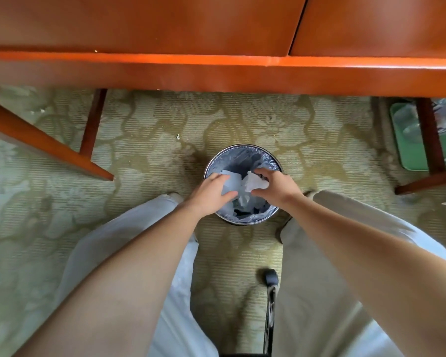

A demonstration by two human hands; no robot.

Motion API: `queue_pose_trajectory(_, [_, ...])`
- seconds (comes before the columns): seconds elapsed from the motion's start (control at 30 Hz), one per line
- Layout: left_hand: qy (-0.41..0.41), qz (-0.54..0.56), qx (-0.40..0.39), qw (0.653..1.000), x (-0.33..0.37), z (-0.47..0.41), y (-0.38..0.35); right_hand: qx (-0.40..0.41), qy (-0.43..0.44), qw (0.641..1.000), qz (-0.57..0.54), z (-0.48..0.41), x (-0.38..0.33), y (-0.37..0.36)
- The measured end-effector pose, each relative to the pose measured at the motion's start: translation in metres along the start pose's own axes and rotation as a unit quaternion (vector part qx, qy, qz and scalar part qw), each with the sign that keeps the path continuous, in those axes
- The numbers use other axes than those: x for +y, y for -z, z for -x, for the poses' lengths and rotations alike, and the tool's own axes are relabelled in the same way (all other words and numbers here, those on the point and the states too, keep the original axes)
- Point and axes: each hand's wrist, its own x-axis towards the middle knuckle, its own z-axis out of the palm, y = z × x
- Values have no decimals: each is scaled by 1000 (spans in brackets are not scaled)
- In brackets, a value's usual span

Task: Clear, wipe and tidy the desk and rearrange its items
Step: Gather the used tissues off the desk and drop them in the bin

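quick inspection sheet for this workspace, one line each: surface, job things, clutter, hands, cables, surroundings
surface: orange wooden desk, only its near strip in view, with a seam right of centre
job's things: lined waste bin on the carpet between the feet, scraps inside; white paper and crumpled tissue over its mouth
clutter: small scrap on the carpet beyond the bin
hands: left hand grips the white paper; right hand pinches the crumpled tissue in its fingers
cables: nothing seen
surroundings: green tray holding clear plastic under the desk at right; chair caster by the right leg
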Motion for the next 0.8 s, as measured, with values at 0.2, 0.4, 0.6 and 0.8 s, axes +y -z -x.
queue_pose_trajectory(0.2, [-24,-40,23,999,10,18,24,10,12,1000,-11,18,-17,12])
queue_pose_trajectory(0.4, [-40,-60,49,996,29,53,50,44,36,998,5,54,-33,36])
queue_pose_trajectory(0.6, [-77,-107,69,989,66,105,84,91,72,993,31,107,-53,68])
queue_pose_trajectory(0.8, [-115,-139,122,976,106,164,116,160,107,980,44,171,-69,104])
